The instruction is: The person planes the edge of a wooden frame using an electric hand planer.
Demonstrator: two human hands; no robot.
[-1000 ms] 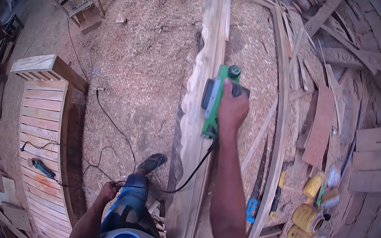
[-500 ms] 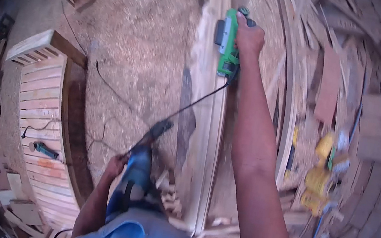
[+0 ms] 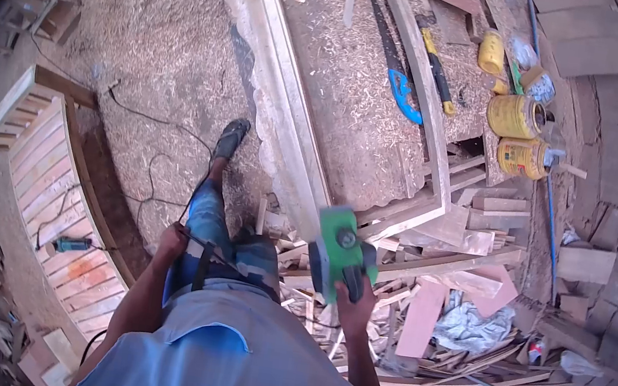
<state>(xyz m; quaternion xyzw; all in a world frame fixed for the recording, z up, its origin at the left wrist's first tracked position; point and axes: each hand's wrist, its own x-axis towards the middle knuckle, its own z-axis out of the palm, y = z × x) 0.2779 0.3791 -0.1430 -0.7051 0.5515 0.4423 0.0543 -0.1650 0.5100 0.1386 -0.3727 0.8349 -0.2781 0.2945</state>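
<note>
My right hand (image 3: pixel 354 308) is wrapped round the rear handle of a green electric planer (image 3: pixel 336 238). The planer is by the near end of a long wooden plank (image 3: pixel 283 71), overlapping it in this view. Along its left side the plank has a rough, wavy edge. At my left hip, my left hand (image 3: pixel 173 240) is closed round a black power cord (image 3: pixel 196 239), which passes across my thighs.
A slatted wooden bench (image 3: pixel 59 174) with a teal power tool (image 3: pixel 74 245) on it stands to the left. On the right are a blue-handled saw (image 3: pixel 404 96), yellow containers (image 3: pixel 513 116) and wood offcuts (image 3: pixel 488 242). Shavings cover the floor (image 3: pixel 165 38); cord loops lie there.
My right hand has brought the planer back from the far part of the plank to its near end, close to my body. The view has turned, and my left hand stays at my hip.
</note>
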